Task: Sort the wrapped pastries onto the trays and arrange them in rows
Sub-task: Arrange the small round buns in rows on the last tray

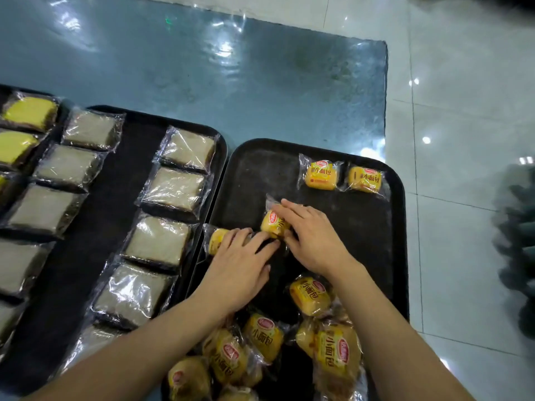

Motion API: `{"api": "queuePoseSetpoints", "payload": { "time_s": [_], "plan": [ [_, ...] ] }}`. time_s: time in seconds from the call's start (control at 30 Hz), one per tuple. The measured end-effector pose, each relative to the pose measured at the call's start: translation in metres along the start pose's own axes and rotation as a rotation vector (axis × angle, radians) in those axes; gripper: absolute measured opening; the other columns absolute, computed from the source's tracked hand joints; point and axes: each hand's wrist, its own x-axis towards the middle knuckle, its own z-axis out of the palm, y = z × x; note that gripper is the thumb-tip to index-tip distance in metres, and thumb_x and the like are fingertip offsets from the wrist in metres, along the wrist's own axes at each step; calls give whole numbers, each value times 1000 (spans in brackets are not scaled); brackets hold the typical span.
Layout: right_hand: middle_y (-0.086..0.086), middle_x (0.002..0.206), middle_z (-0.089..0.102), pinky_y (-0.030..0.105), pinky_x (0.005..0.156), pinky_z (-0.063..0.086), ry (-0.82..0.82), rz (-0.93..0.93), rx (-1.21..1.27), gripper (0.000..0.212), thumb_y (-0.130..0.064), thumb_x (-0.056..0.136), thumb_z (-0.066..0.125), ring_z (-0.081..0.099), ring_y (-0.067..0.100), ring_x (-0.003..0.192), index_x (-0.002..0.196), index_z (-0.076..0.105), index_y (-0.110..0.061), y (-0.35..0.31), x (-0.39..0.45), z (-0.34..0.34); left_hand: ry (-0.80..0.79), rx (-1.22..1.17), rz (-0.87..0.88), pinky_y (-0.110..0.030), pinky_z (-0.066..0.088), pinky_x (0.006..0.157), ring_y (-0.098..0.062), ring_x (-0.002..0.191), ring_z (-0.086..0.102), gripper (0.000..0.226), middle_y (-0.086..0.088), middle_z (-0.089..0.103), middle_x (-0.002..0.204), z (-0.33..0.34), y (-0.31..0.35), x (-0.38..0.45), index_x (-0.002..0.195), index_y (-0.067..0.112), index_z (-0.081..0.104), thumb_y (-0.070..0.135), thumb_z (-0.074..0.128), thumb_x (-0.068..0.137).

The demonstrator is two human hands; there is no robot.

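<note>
On the right tray (399,198), the left-edge bun (216,241) is covered by the flat left hand (240,256) and the centre bun (272,222) is pinched by the right hand (311,237), so the row may be skewed if slick wrappers are slid together.

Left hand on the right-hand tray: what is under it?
A yellow wrapped bun, with only its left end showing. The left hand covers the rest, so the label is hidden.

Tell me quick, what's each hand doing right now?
Left hand: open, fingers flat on the edge bun pack.
Right hand: pinching the middle bun pack.
</note>
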Motion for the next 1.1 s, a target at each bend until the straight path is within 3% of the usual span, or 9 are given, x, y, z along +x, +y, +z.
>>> {"api": "queuePoseSetpoints", "payload": {
  "time_s": [0.13,0.23,0.4,0.57,0.63,0.7,0.8,1.1],
  "plan": [
    [-4,141,50,41,111,35,93,124,-76,55,-38,102,48,49,20,127,154,31,-38,-2,-14,5,10,-1,-97,-46,24,119,-27,140,39,52,6,49,148,-4,-3,8,145,29,44,45,47,95],
    [-3,134,50,38,108,40,101,242,-92,58,-43,102,50,48,18,124,154,26,-39,-5,-29,8,6,-26,-184,-45,18,122,-28,147,30,58,2,39,158,-6,-11,20,154,28,31,48,38,100],
    [0,122,51,36,96,50,142,299,127,57,-29,100,58,54,18,111,152,33,-36,-23,-12,13,49,-169,-178,-37,24,118,-20,139,37,56,3,54,142,-10,-16,38,153,25,31,44,42,101],
    [3,120,53,37,95,50,306,242,194,50,-21,99,59,53,18,108,146,43,-28,-38,32,-1,192,-274,-247,-40,31,114,-20,132,40,62,1,51,143,-23,-36,64,152,25,29,36,53,96],
    [6,125,55,39,99,46,353,228,138,50,-23,100,58,52,21,113,147,43,-25,-37,55,-6,185,-210,-261,-43,28,116,-24,137,35,64,-2,44,151,-29,-51,84,155,24,26,38,50,97],
    [8,137,54,46,107,38,331,243,-86,53,-30,100,55,48,27,127,150,41,-23,-31,73,-4,102,-67,-253,-47,19,120,-30,148,22,68,-6,23,164,-30,-65,105,158,26,16,43,44,99],
    [10,159,39,55,121,21,248,219,-325,64,-36,99,52,33,31,148,158,33,-18,-27,75,11,-26,89,-205,-50,10,123,-34,153,6,76,-3,-2,169,-20,-76,121,160,25,-4,47,39,101],
    [7,171,7,53,126,2,113,187,-288,71,-44,105,37,15,23,156,164,4,-21,-24,69,20,-80,123,-162,-51,3,125,-33,154,-2,80,1,-7,169,-16,-92,129,159,25,-14,49,36,101]
  ]
}}
